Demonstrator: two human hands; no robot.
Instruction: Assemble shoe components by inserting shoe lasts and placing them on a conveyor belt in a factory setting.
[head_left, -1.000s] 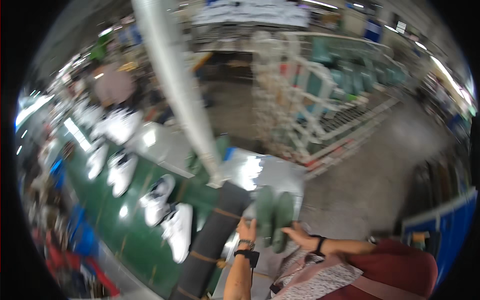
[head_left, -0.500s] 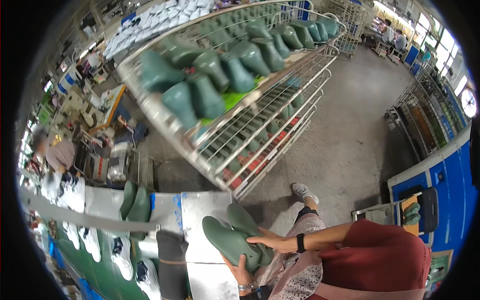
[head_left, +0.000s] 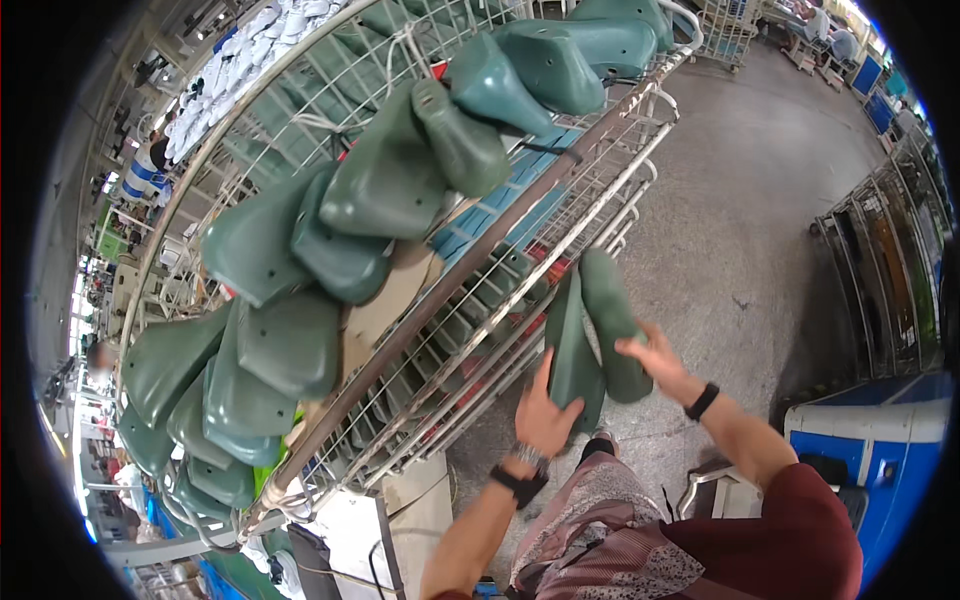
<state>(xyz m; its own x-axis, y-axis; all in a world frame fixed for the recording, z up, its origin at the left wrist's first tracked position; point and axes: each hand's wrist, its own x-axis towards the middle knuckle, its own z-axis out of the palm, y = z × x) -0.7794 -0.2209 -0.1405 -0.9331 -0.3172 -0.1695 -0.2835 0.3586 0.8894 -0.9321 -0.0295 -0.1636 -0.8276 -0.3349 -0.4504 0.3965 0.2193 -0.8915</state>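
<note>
Lower centre: left hand (head_left: 548, 415) closed round one green shoe last (head_left: 577, 362); right hand (head_left: 665, 365) grips a second last (head_left: 610, 315) just beside it. Left of centre — a wire rack (head_left: 400, 358) bearing more green lasts (head_left: 390, 175). Lower right: blue cabinet (head_left: 835, 462). Far upper left — white shoes (head_left: 230, 75) massed together.

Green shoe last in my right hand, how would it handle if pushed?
The shoe last is probably stiff: no sag shows in your right hand. Its smooth surface may slide easily; its curved sides could let it rock.
</note>
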